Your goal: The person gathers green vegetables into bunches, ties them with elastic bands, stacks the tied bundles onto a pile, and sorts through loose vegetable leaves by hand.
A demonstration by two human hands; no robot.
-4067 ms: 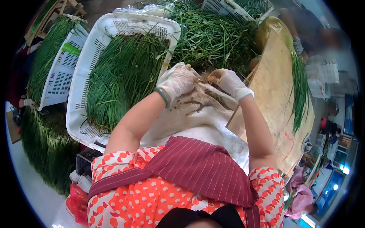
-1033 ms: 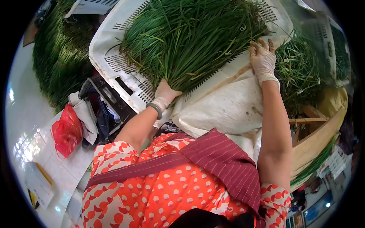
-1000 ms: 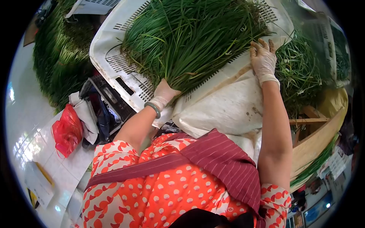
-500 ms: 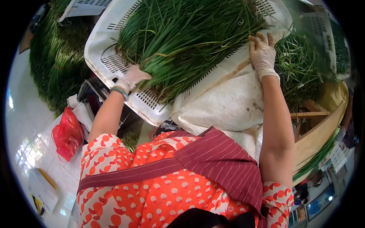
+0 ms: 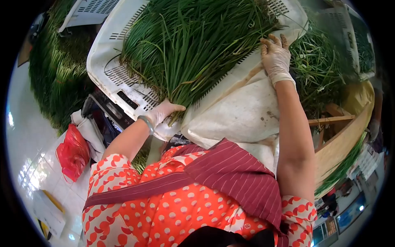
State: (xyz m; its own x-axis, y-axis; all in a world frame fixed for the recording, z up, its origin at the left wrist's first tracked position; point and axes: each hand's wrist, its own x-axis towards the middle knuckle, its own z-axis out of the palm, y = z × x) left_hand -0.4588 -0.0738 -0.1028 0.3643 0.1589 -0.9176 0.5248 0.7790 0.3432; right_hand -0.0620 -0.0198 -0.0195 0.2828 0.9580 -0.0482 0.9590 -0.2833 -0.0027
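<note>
Long green chives (image 5: pixel 193 49) fill a white plastic crate (image 5: pixel 98 61) with slotted walls. My left hand (image 5: pixel 164 112), in a pale thin glove with a bracelet at the wrist, is closed around the stem ends of a bunch at the crate's near edge. Its leaves fan out away from me over the pile, and short stem ends poke out below the hand. My right hand (image 5: pixel 275 57), gloved and soiled at the fingertips, lies with fingers apart at the crate's right rim, beside a white sheet (image 5: pixel 234 117). Nothing shows in it.
Loose trimmed greens (image 5: pixel 317 66) lie to the right, above a wooden board (image 5: pixel 341 144). At the left stands a large heap of chives (image 5: pixel 53 82). A red plastic bag (image 5: pixel 73 152) sits on the tiled floor. Another white crate (image 5: pixel 88 12) is at upper left.
My left hand has moved right and toward me, drawing the stem ends to the crate's near edge. The blurred leaves now lie still. My right hand stays at the rim.
</note>
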